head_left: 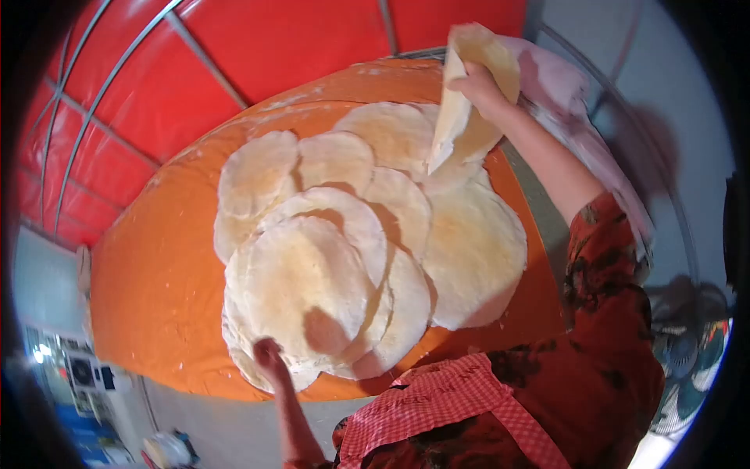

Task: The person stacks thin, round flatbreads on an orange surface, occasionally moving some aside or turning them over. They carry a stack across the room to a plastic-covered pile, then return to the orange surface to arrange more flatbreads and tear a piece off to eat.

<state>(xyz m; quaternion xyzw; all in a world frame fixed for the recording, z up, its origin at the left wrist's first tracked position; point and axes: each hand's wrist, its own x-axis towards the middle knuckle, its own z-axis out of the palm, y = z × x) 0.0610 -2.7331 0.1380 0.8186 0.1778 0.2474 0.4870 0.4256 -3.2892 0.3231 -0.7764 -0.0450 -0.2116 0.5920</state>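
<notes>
My right hand (478,84) is raised at the upper right, its fingers closed on a large folded flatbread (461,117) that hangs down over the far right side of the pile. Its lower tip overlaps the breads beneath. At the near edge of the front stack is my left hand (269,356), with curled fingers against the rim of the top round flatbread (305,281); what they pinch, if anything, is hidden. Several thin pale flatbreads (476,250) overlap one another on an orange cloth (156,297).
Behind the cloth rises a red sheet wall (312,47) with metal bars. A pale pink cloth (558,86) hangs along the right side. A fan (683,352) stands at the lower right, and a white container (166,449) is on the floor at lower left.
</notes>
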